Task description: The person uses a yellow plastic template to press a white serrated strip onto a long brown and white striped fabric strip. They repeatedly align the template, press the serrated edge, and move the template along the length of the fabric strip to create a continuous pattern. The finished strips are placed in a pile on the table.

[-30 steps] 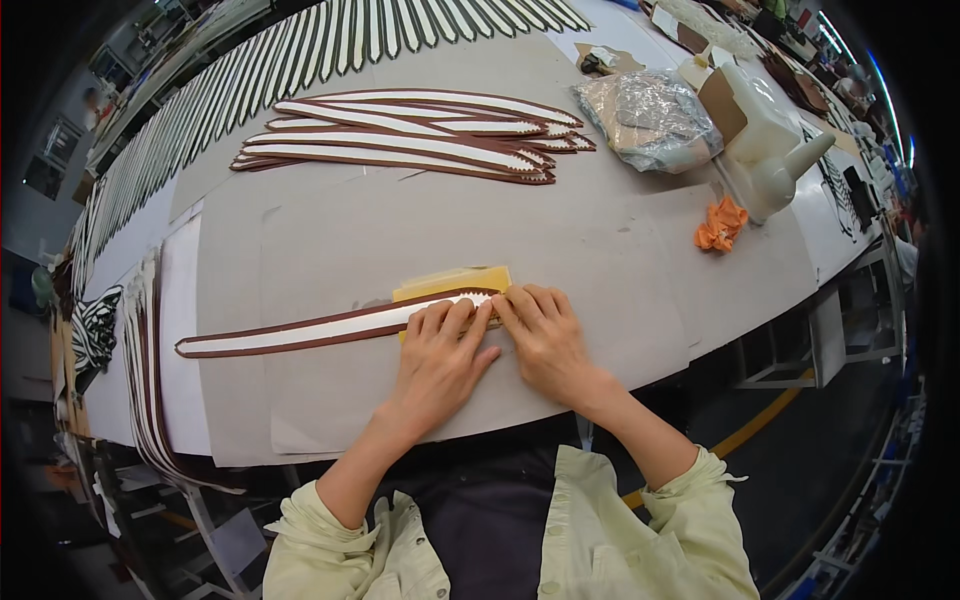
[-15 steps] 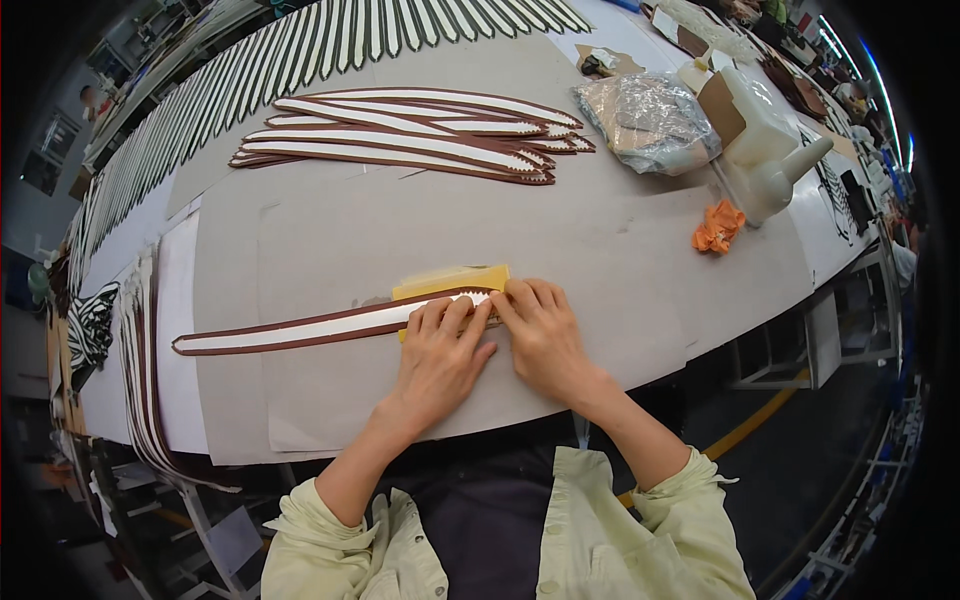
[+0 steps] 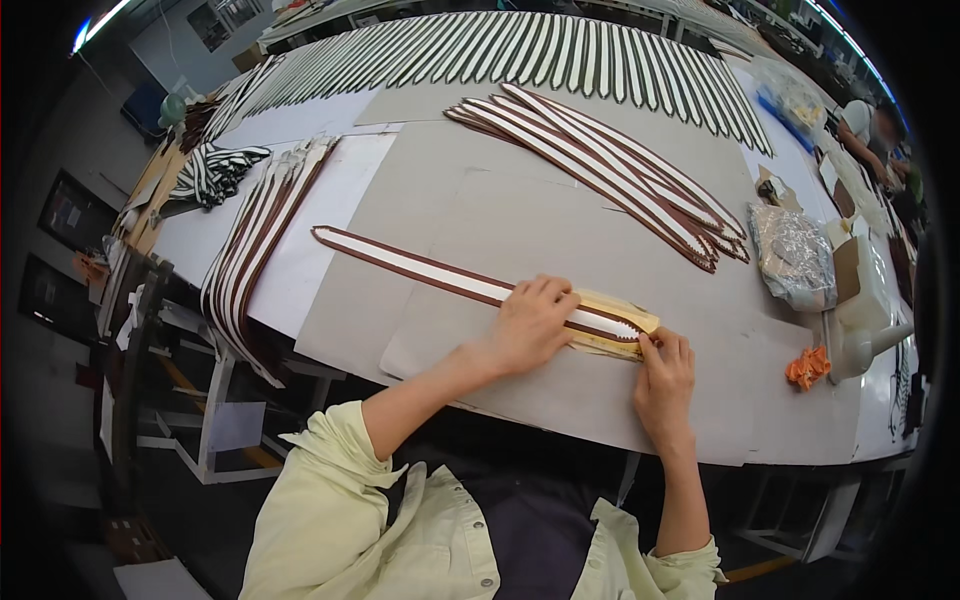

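Brown-edged white strip (image 3: 415,270) lies slantwise on the grey-covered worktop (image 3: 700,420), nearer the near edge than the far one; pointed end toward the left edge, toothed end to the right, on top of a yellow piece (image 3: 643,319). Left hand (image 3: 537,322) is across the strip just short of the toothed part, fingers bent and close together, resting on it; thumb hidden, can't tell if it's gripping or only pressing. Right hand (image 3: 665,385) is at the toothed end, thumb and forefinger tips near each other at the strip's tip; can't tell if they're clamped on it. Loose pile of brown-and-white strips (image 3: 610,170) beyond the hands, toward the far edge. Row of dark-edged white strips (image 3: 500,50) side by side along the far edge. Bundle of brown-and-white strips (image 3: 250,240) hangs over near the near left corner; crumpled black-and-white bundle (image 3: 210,172) near the left edge. Toward the right edge: clear plastic bag (image 3: 795,255), whitish container with spout (image 3: 860,330) just beside it, crumpled orange piece (image 3: 807,368) nearer the near edge. Co-worker (image 3: 865,130) past the far right corner.
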`<state>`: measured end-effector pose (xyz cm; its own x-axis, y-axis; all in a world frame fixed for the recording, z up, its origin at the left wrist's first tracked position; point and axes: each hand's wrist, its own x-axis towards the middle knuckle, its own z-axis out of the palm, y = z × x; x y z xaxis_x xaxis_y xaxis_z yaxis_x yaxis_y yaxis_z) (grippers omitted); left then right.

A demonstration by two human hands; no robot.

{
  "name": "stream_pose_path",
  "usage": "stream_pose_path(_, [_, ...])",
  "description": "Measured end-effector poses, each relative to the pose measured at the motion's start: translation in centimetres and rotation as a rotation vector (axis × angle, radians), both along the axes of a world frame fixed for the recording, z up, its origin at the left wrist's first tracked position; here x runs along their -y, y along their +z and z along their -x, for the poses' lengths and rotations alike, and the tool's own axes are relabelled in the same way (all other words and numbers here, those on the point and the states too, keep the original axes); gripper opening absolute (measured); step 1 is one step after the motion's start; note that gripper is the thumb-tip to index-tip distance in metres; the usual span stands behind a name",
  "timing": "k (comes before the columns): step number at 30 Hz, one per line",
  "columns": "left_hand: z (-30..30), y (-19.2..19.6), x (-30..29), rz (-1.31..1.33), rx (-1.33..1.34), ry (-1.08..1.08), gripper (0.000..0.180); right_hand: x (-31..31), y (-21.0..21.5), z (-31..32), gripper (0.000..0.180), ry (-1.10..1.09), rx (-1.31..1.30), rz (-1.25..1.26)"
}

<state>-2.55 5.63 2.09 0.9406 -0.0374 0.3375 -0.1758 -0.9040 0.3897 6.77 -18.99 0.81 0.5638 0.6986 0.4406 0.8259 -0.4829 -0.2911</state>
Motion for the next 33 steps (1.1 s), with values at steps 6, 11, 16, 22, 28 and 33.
stream_pose_path(6, [-0.8,2.0,-4.5,0.02,-0.34,-0.052,0.042,-3.8,1.6,0.0,0.021,-0.027,0.025,-0.127])
stream_pose_path(11, [-0.3,2.6,-3.7,0.201,-0.415,-0.097,0.041,-5.1,1.4,-0.5,0.019,0.186,-0.088,-0.117])
stream_pose_path(16, [4.6,4.3,-12.4,-0.179,-0.472,0.111,0.042,-0.7,4.5,-2.8,0.02,0.046,-0.377,-0.079])
stream_pose_path(22, [-2.1,9.7,-20.3,-0.466,0.245,0.381,0.059,-2.7,4.9,-12.4,0.028,0.053,-0.745,-0.324])
stream_pose_path(28, [-2.2,5.2,-19.6,-0.294,0.213,0.386,0.045,-3.4,2.2,-22.9,0.026,-0.124,-0.27,-0.203])
stream_pose_path(33, [10.6,-1.8,-30.0,-0.091,0.03,0.783,0.022,-3.2,3.0,-16.5,0.025,-0.057,-0.196,-0.214])
